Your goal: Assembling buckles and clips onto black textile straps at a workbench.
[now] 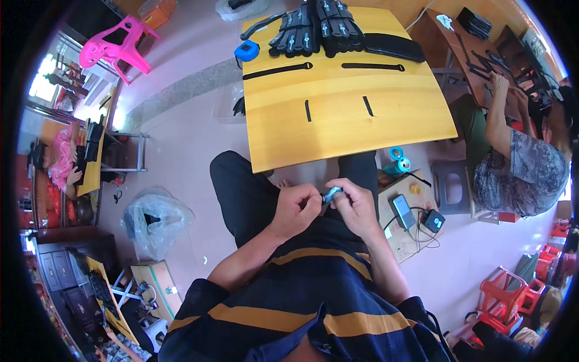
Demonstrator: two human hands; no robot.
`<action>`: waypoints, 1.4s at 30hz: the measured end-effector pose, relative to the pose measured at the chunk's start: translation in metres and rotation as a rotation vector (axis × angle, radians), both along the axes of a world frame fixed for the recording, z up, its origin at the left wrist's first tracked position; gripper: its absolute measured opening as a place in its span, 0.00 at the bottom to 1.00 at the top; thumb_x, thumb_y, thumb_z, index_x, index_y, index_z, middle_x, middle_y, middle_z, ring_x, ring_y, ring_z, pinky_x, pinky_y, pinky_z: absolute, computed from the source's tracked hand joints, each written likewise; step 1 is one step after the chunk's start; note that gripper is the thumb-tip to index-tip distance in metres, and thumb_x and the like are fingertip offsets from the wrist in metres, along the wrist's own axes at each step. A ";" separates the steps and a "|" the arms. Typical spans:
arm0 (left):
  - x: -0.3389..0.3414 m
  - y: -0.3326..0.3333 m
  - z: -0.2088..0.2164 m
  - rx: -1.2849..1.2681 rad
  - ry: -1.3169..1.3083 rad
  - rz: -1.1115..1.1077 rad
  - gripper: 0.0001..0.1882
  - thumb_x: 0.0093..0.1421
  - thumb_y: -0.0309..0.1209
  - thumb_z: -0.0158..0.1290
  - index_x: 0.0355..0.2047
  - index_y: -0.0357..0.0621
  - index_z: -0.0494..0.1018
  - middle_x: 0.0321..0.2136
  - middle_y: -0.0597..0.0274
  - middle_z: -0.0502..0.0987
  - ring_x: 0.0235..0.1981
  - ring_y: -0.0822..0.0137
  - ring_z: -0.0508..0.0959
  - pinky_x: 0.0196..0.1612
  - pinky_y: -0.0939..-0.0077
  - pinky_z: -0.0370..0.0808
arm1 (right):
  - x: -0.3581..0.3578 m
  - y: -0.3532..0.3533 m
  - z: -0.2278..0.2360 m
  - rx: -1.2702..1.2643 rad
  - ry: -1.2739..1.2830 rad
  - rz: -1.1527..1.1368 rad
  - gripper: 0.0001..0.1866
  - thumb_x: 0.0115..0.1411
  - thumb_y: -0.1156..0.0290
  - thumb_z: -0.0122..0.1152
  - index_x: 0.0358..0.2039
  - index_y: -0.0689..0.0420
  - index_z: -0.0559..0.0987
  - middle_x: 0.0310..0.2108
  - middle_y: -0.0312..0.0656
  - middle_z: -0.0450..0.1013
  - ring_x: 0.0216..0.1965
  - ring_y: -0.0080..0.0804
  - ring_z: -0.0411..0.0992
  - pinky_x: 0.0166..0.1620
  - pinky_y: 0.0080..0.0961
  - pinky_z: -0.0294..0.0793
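Note:
Above my lap, close to the table's near edge, my left hand [297, 210] and my right hand [357, 210] meet. Both are closed, thumbs and fingers pinching a small teal-and-dark piece [331, 193] between them; its exact kind is too small to make out. Past them is the yellow wooden table [344, 137]. Two short black strips [307, 111] lie on it apart from each other. Farther back are two longer black straps with looped ends [283, 70], and behind those, bundles of black-and-grey straps [294, 31]. A long black pouch-like piece [395, 47] lies beside the bundles.
A blue box-shaped item [246, 50] sits at the table's left edge. To my right, a cardboard box [401, 244] carries a phone-like device [403, 211], cables and a black box; a teal container [397, 164] stands nearby. Co-workers sit at both sides. A plastic bag [158, 218] lies left.

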State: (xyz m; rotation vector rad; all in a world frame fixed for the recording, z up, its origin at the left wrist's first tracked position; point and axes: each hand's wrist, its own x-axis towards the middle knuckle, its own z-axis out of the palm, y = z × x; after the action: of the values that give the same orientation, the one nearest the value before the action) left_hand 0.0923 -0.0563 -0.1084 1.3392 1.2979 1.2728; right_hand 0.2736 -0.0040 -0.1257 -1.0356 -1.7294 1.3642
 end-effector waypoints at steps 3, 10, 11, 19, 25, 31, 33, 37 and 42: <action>0.001 0.003 -0.004 -0.025 0.032 -0.045 0.10 0.63 0.26 0.54 0.23 0.37 0.72 0.15 0.68 0.73 0.19 0.80 0.69 0.23 0.80 0.66 | -0.004 0.000 0.014 0.168 -0.080 -0.005 0.06 0.62 0.79 0.57 0.39 0.60 0.79 0.25 0.40 0.75 0.24 0.20 0.73 0.30 0.20 0.70; -0.002 0.012 -0.006 -0.067 0.247 -0.190 0.15 0.66 0.33 0.55 0.25 0.36 0.73 0.18 0.65 0.75 0.20 0.78 0.74 0.24 0.79 0.69 | 0.002 -0.011 0.012 0.183 -0.142 -0.036 0.08 0.57 0.77 0.65 0.38 0.57 0.77 0.26 0.47 0.76 0.22 0.36 0.77 0.25 0.30 0.74; -0.003 0.015 -0.008 -0.064 0.249 -0.199 0.15 0.66 0.33 0.55 0.25 0.36 0.73 0.18 0.65 0.75 0.20 0.78 0.74 0.24 0.79 0.69 | 0.002 -0.010 0.012 0.184 -0.141 -0.045 0.08 0.57 0.77 0.65 0.38 0.57 0.77 0.26 0.47 0.76 0.22 0.36 0.77 0.25 0.30 0.74; 0.001 0.029 0.009 -0.103 0.273 -0.256 0.16 0.67 0.32 0.53 0.23 0.35 0.73 0.16 0.65 0.74 0.19 0.77 0.73 0.23 0.78 0.68 | 0.040 -0.005 -0.005 -0.174 0.132 -0.147 0.05 0.64 0.73 0.62 0.39 0.59 0.80 0.26 0.36 0.78 0.26 0.18 0.76 0.30 0.18 0.73; -0.017 0.021 0.029 -0.251 0.087 -0.108 0.16 0.68 0.34 0.54 0.24 0.38 0.74 0.18 0.70 0.72 0.19 0.79 0.72 0.20 0.81 0.68 | 0.110 -0.001 -0.043 -0.537 0.460 -0.425 0.07 0.67 0.69 0.59 0.41 0.58 0.80 0.30 0.35 0.78 0.29 0.20 0.78 0.36 0.21 0.82; -0.081 0.018 0.063 -0.261 -0.107 0.008 0.19 0.70 0.37 0.53 0.21 0.45 0.68 0.15 0.71 0.67 0.14 0.81 0.64 0.17 0.84 0.64 | 0.169 -0.005 -0.088 -0.575 0.596 -0.396 0.09 0.68 0.67 0.59 0.41 0.61 0.79 0.30 0.38 0.79 0.27 0.20 0.77 0.35 0.18 0.83; -0.088 0.019 0.079 -0.224 -0.179 -0.019 0.19 0.70 0.37 0.54 0.21 0.45 0.68 0.15 0.71 0.67 0.14 0.81 0.63 0.16 0.83 0.64 | 0.152 -0.001 -0.087 -0.609 0.650 -0.409 0.10 0.69 0.68 0.58 0.43 0.61 0.78 0.29 0.38 0.78 0.25 0.21 0.77 0.33 0.19 0.82; -0.125 0.011 0.124 -0.108 -0.751 0.234 0.11 0.72 0.35 0.49 0.34 0.43 0.71 0.17 0.73 0.65 0.12 0.83 0.59 0.14 0.85 0.59 | 0.187 0.003 -0.146 -0.617 0.818 -0.568 0.09 0.68 0.69 0.58 0.44 0.60 0.77 0.29 0.39 0.76 0.24 0.24 0.75 0.31 0.22 0.80; -0.194 0.004 0.178 0.263 -0.199 0.370 0.16 0.72 0.40 0.48 0.28 0.47 0.65 0.14 0.75 0.59 0.11 0.82 0.57 0.14 0.84 0.56 | 0.243 -0.030 -0.153 -0.666 0.719 -0.517 0.09 0.69 0.69 0.57 0.46 0.58 0.76 0.30 0.37 0.75 0.27 0.23 0.76 0.34 0.23 0.83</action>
State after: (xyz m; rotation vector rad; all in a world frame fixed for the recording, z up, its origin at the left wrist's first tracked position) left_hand -0.1018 -0.0525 0.0697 1.1403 1.3087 1.8365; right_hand 0.5162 -0.0339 -0.2785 -1.0362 -0.4412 1.6964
